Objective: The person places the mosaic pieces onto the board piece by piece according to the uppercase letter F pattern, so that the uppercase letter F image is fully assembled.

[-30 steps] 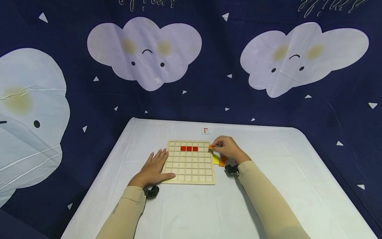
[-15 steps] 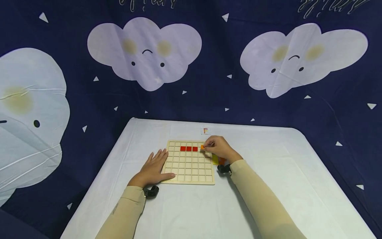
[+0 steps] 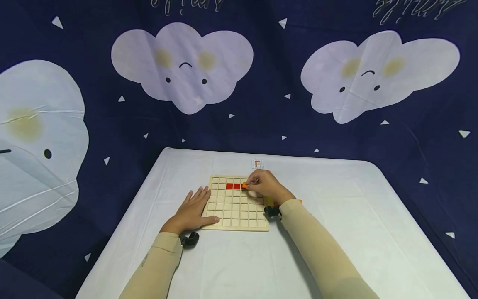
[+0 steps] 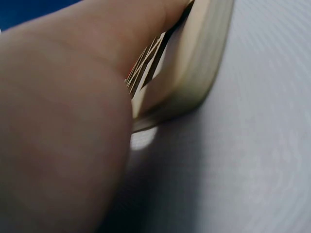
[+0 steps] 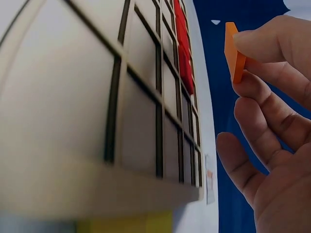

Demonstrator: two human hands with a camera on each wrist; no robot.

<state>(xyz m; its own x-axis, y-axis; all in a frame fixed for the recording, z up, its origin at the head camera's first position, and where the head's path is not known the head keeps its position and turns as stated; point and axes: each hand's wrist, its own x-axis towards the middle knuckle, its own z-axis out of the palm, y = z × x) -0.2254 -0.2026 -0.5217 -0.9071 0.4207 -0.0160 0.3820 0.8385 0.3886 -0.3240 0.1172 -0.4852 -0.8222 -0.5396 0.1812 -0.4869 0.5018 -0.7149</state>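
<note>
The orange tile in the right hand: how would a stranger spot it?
On the white table lies a wooden grid board, and over its far part is the right hand. It pinches the orange tile. Unlike the red tiles in the board and the orange pieces beside the board, this one is held up.

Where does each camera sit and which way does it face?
Head: worn on the head, facing forward and down at the grid board; left hand, right hand and sleeves show.
Left wrist: on that wrist, facing the board's corner and white tabletop; part of the left hand shows.
Right wrist: on that wrist, looking across the board; the right hand pinching an orange tile shows.
Shared: head and right wrist show that tile and red tiles.
</note>
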